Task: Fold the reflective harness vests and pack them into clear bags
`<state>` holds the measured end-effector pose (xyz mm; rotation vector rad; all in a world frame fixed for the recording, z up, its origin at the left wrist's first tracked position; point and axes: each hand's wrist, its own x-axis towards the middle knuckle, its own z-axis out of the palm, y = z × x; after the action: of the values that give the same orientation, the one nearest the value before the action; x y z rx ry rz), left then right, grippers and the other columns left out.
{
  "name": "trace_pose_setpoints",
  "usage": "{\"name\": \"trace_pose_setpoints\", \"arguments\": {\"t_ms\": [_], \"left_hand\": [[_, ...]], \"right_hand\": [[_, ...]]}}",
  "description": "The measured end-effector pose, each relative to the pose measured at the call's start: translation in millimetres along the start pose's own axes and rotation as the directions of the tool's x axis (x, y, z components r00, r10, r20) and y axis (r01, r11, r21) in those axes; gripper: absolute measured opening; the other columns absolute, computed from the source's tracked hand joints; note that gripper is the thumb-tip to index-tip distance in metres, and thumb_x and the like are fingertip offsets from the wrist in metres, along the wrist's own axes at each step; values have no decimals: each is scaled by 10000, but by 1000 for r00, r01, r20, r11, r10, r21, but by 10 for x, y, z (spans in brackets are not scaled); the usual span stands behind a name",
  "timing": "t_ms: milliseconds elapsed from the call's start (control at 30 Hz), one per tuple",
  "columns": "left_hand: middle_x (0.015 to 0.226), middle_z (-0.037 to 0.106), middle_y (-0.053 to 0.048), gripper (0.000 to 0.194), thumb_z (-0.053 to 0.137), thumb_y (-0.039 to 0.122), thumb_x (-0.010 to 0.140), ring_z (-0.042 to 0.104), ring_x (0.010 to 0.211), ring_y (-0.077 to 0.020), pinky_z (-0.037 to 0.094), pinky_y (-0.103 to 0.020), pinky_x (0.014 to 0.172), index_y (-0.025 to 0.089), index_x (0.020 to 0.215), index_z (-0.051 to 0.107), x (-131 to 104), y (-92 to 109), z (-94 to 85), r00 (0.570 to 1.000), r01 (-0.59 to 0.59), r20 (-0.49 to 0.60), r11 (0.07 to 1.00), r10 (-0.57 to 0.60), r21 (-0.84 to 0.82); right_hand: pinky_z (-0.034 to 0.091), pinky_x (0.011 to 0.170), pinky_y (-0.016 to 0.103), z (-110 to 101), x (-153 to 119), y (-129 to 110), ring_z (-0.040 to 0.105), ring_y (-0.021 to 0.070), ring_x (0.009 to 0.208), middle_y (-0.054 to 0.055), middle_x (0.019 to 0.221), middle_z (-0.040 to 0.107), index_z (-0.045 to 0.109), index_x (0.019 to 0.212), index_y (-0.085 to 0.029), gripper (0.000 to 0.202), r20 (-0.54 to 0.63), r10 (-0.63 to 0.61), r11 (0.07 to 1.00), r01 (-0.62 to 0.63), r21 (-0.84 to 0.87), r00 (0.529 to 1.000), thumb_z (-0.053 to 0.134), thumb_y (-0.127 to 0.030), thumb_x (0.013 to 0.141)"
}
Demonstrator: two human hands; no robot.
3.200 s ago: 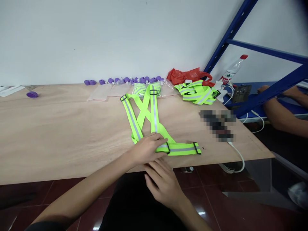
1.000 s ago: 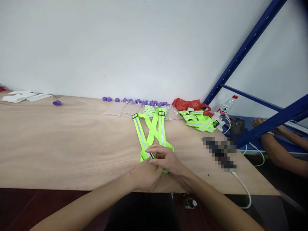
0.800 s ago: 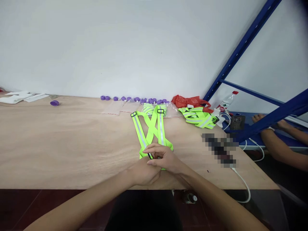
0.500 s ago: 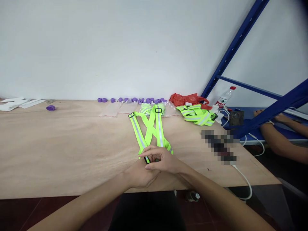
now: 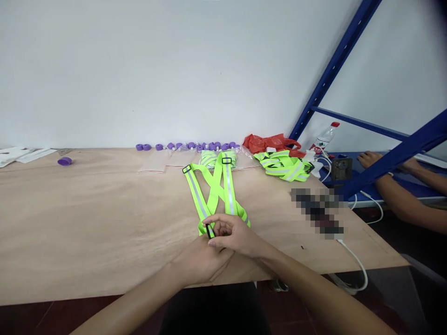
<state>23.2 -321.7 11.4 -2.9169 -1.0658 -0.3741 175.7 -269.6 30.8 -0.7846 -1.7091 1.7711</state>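
A neon-yellow reflective vest (image 5: 213, 190) made of straps with grey stripes lies crossed on the wooden table. Two black slide buckles show at its far end. Near the table's front edge my left hand (image 5: 202, 261) is closed on the vest's near end, its fingertips hidden under the other hand. My right hand (image 5: 233, 235) has thumb and fingers closed around a black slide buckle (image 5: 210, 231) on the near strap. Behind the vest, a folded reflective vest (image 5: 213, 159) sits in a clear bag.
Several purple caps (image 5: 191, 145) line the wall, with one purple cap (image 5: 64, 161) farther left. Flat clear bags (image 5: 153, 162), a red plastic bag (image 5: 268, 143) and bundled reflective vests (image 5: 284, 166) lie behind. At right stand a blue rack (image 5: 323, 86) and a bottle (image 5: 324, 139); a co-worker's arm (image 5: 401, 195) shows there.
The camera view has shifted slightly. My right fingers have drawn back a little, showing more of the near buckle. The co-worker's hand has moved a little left.
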Motion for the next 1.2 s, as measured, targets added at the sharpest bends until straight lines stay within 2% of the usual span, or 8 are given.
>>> {"name": "trace_pose_setpoints", "arguments": {"t_ms": [200, 333, 433, 533, 633, 733, 1033, 1200], "left_hand": [[1048, 686, -104, 210, 478, 195, 968, 635, 1022, -268, 499, -410, 940, 136, 1079, 647, -66, 141, -161, 998, -47, 45, 997, 44, 63], [1232, 638, -146, 406, 540, 256, 944, 546, 1211, -331, 408, -494, 1074, 99, 1316, 570, -118, 386, -177, 989, 142, -55, 987, -138, 80], [1268, 631, -134, 356, 528, 225, 949, 561, 1192, -303, 409, -479, 1085, 128, 1286, 589, -179, 508, -189, 958, 252, -118, 965, -260, -77], [1058, 691, -70, 191, 505, 149, 953, 619, 1031, -226, 498, -374, 960, 188, 1046, 667, -307, 473, -220, 949, 204, -152, 906, -276, -371], [798, 636, -39, 188, 475, 113, 958, 604, 769, -168, 510, -275, 687, 191, 880, 628, -463, 356, -233, 860, 175, -324, 825, -393, -537], [921, 641, -66, 127, 483, 123, 964, 629, 883, -189, 531, -296, 754, 195, 989, 585, -545, 264, -218, 741, 250, -410, 785, -532, -566], [1155, 648, -101, 193, 516, 184, 982, 646, 1012, -230, 572, -360, 823, 209, 1129, 639, -479, 101, -140, 888, 318, -234, 896, -396, -311], [1249, 660, -124, 125, 544, 188, 975, 639, 1119, -259, 569, -419, 925, 175, 1011, 662, -487, 81, -143, 909, 266, -278, 947, -309, -181]], "right_hand": [[385, 587, 245, -58, -24, 83, 456, 100, 626, -49, 687, 500, 708, 1086, -196, 447, -129, -115, 990, 124, 68, 985, 845, -365, 696], [404, 601, 256, -79, -33, 141, 478, 111, 651, -28, 747, 548, 688, 1071, -208, 406, -158, -133, 986, 147, 79, 978, 821, -364, 721], [408, 608, 253, -28, -44, 147, 484, 110, 642, -52, 697, 513, 684, 1103, -201, 394, -112, -129, 991, 125, -47, 985, 794, -267, 730], [423, 630, 257, 35, -41, 157, 506, 114, 650, -55, 700, 523, 692, 1102, -198, 385, -77, -174, 966, 155, -205, 982, 779, -209, 727], [429, 650, 258, 76, -35, 156, 522, 120, 679, -36, 769, 569, 700, 1054, -207, 343, -9, -214, 905, 195, -378, 977, 782, -172, 723], [436, 670, 259, 89, -39, 112, 529, 128, 710, -20, 830, 597, 685, 1054, -212, 336, 46, -190, 847, 188, -497, 981, 775, -148, 737], [527, 753, 282, -11, -65, -2, 600, 153, 850, 36, 1036, 606, 549, 1262, -213, 541, 219, -208, 819, 292, -493, 953, 619, -21, 761], [534, 984, 380, -56, -266, 101, 597, 212, 1168, 107, 1224, 625, 559, 1262, -195, 418, 206, -381, 609, 413, -677, 901, 459, -19, 897]]}}
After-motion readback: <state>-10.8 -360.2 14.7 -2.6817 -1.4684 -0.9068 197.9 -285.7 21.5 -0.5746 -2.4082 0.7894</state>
